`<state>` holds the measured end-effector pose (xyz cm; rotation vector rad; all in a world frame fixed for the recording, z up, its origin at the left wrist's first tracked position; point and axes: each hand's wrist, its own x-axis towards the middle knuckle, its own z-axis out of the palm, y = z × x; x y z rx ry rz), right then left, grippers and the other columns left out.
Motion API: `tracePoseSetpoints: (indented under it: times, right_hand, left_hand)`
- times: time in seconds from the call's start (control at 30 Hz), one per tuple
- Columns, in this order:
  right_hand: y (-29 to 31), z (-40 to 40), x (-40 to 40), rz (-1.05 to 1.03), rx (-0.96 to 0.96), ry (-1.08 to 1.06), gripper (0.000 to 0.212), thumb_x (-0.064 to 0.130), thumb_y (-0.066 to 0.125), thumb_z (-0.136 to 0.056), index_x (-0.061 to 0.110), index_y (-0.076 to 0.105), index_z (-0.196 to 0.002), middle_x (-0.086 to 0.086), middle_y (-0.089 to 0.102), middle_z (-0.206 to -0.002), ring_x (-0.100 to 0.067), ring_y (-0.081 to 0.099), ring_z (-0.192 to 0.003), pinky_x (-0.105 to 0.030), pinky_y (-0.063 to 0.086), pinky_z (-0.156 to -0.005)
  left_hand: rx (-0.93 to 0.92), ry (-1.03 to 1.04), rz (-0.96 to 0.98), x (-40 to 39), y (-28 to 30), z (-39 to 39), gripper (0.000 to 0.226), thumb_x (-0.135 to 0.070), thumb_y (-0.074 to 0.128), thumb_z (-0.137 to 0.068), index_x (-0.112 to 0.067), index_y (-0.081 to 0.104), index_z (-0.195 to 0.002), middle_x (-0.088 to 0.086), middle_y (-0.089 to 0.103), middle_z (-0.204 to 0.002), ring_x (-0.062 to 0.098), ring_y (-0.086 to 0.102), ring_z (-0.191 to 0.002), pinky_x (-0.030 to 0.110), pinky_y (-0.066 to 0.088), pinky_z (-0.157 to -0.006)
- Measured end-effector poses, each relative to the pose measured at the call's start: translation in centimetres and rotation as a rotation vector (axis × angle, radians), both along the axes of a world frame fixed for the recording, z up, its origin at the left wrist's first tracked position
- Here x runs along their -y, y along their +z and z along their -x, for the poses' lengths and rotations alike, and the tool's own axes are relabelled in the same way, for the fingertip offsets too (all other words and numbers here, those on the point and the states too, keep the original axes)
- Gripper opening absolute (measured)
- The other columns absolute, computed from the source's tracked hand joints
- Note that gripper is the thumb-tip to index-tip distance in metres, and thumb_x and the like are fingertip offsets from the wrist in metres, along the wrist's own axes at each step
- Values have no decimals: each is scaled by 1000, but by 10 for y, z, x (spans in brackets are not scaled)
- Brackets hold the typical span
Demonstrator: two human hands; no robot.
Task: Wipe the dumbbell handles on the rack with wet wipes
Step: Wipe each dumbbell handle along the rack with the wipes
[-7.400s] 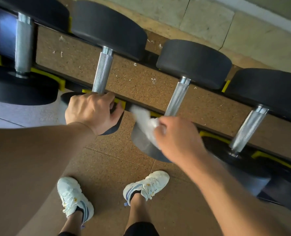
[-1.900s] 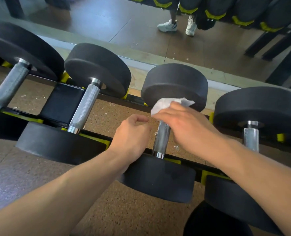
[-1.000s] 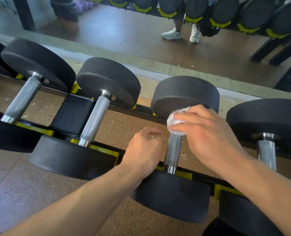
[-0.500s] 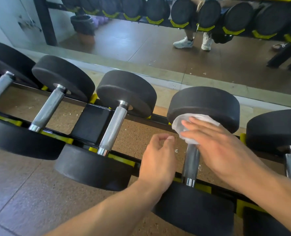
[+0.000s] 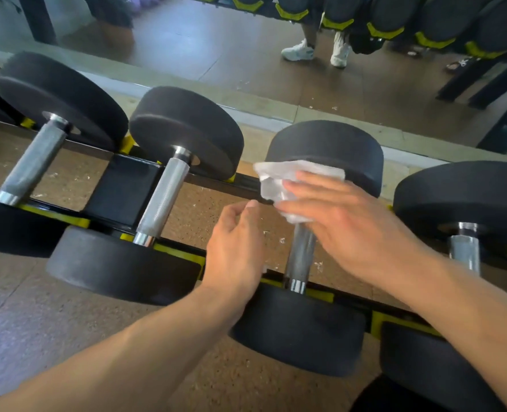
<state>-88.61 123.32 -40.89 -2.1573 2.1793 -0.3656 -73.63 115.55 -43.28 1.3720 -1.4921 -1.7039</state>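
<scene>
1. While the left hand (image 5: 235, 248) hovers at frame centre, fingers loosely curled and holding nothing, its fingertips have lifted closer to the wipe than half a second ago; it touches neither handle nor cloth, as far as I can tell.
2. Just right of it, the right hand (image 5: 347, 224) lies with straight fingers pressing the wet wipe (image 5: 279, 179) against the top of the dumbbell handle (image 5: 301, 254). A second ago the fingers were wrapped round a bunched wipe; now they lie flat and the cloth has spread open, one corner flaring toward the far weight head.
3. Below the wipe the steel handle shows bare down to the near head, so I judge this stroke has reached the far end of the bar and the handle is nearly done.
4. Further left, two more handles (image 5: 164, 197) rest untouched on the rack (image 5: 121, 188).
5. Compared with the oldest picture, the view now looks outward, and a mirror (image 5: 246, 55) fills the upper frame.
</scene>
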Motion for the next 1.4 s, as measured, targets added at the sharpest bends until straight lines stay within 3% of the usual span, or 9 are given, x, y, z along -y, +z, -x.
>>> tracePoseSetpoints:
  times: [0.17, 0.3, 0.47, 0.7, 0.83, 1.0, 1.1, 1.27, 1.4]
  right_hand:
    - [-3, -3, -5, -181, -133, 10, 26, 21, 49, -94, 31, 67, -111, 11, 62, -120, -15, 57, -117, -34, 49, -97]
    - [5, -14, -12, -537, 240, 99, 29, 40, 42, -103, 31, 68, -110, 10, 68, -107, -8, 62, -99, -41, 52, -90]
    - [25, 14, -22, -522, 688, -125, 25, 32, 51, -101, 31, 75, -107, 14, 74, -101, -6, 68, -98, -29, 53, -92]
    - [14, 16, -23, -75, 225, -518, 28, 30, 40, -105, 30, 68, -108, 5, 67, -95, -10, 59, -82, -25, 43, -68]
    - [10, 2, -20, -254, 418, -368, 31, 44, 52, -98, 25, 68, -80, 11, 67, -71, -4, 60, -62, -14, 41, -54]
    - [23, 1, -19, -672, 569, -201, 30, 50, 71, -84, 37, 71, -57, 12, 64, -59, -3, 55, -58, -41, 52, -74]
    - [19, 8, -18, -488, 556, -304, 22, 53, 69, -82, 35, 75, -70, 12, 70, -67, -5, 63, -63, -32, 54, -68]
    - [15, 9, -23, 414, 427, -372, 21, 15, 71, -88, 30, 77, -102, 22, 72, -98, 7, 67, -91, -11, 54, -75]
    - [3, 1, -19, 239, 118, -214, 39, 4, 63, -91, 24, 68, -123, 2, 73, -116, -9, 70, -104, -32, 58, -90]
  left_hand:
    - [47, -7, 4, 0, -2, 4, 25, -48, 42, -101, -38, 60, -115, -7, 54, -82, 12, 51, -79, 25, 45, -68]
    - [42, -2, 14, 1, -2, 3, 25, -48, 43, -101, -38, 62, -115, 12, 59, -85, 35, 56, -84, 44, 48, -83]
    - [63, 8, 22, 0, -1, 3, 23, -46, 42, -103, -35, 61, -113, -7, 51, -68, 6, 48, -57, 16, 37, -44]
    - [108, -42, 22, -1, 4, 4, 32, -48, 42, -102, -31, 61, -122, 6, 65, -96, 8, 50, -75, 18, 38, -54]
    - [149, -123, 30, -2, 7, 6, 32, -48, 46, -101, -30, 66, -119, -6, 58, -78, 5, 52, -74, 21, 34, -60]
    - [175, -145, 44, 0, 4, 7, 30, -49, 50, -98, -29, 72, -104, -10, 51, -70, 10, 50, -77, 31, 39, -69]
    - [193, -177, 46, 0, 6, 7, 30, -48, 50, -99, -28, 72, -100, -11, 51, -71, 7, 51, -75, 26, 37, -63]
    - [199, -211, 49, 0, 6, 6, 28, -48, 53, -97, -28, 72, -95, -13, 52, -74, 7, 52, -82, 32, 44, -77]
    - [201, -204, 51, 0, 7, 5, 30, -48, 53, -97, -27, 74, -90, -11, 53, -73, 6, 53, -81, 30, 41, -71]
